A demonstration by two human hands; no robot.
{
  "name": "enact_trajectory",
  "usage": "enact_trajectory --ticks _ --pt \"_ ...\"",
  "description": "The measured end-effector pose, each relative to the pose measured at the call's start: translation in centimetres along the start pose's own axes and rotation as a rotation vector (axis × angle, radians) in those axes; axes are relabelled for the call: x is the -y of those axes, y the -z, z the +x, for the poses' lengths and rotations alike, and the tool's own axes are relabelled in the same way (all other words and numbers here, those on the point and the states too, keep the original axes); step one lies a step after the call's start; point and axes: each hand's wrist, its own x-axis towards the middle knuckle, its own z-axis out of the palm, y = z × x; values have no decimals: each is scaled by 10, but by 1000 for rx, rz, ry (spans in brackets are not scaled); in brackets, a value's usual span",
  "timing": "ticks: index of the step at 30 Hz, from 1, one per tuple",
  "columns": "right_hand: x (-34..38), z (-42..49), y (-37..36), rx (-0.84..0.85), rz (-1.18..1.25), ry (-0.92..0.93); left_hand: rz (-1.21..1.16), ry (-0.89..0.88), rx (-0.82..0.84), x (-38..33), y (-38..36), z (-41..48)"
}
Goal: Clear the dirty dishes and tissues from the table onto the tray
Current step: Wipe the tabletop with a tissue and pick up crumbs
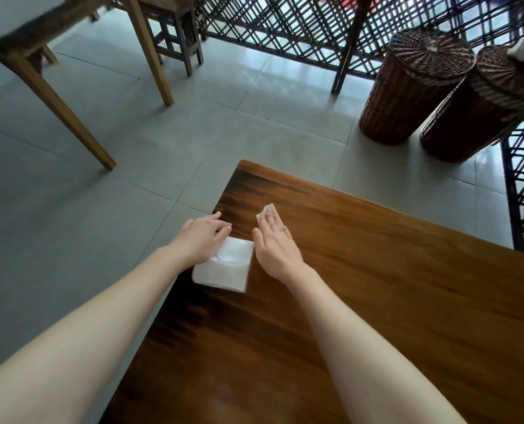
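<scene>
Head view: tissue pack [224, 266] on table [377, 286], right hand [276, 249] pressing loose tissue [268, 211].

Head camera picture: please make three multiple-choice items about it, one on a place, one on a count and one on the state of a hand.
1. Where does the white tissue pack lie?
A. On the wooden table, near its left edge
B. On the floor
C. On a stool

2. How many wicker baskets are in view?
A. One
B. Two
C. Four

3. How is the right hand?
A. Curled into an empty fist
B. Gripping a cup
C. Flat, pressing a small tissue

Answers:
1 A: the pack rests on the wood by the edge, beside the left hand.
2 B: two lidded baskets stand side by side.
3 C: the hand lies straight over the tissue on the table.
</scene>
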Motion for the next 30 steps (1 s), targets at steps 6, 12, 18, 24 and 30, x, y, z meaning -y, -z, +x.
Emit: enact_trajectory --ticks 6,12,18,24,30 --pt "-46 -8 31 -14 -230 -5 104 -39 117 3 -2 4" --pt "-28 -12 28 -216 -151 175 106 -61 134 11 -5 5" --pt "-12 -7 17 -84 -16 239 77 -50 118 12 -9 7" --pt "-25 -1 11 56 -138 265 43 -50 111 14 -9 7" --pt "-21 10 13 -77 -238 242 69 -47 112 13 -7 8"
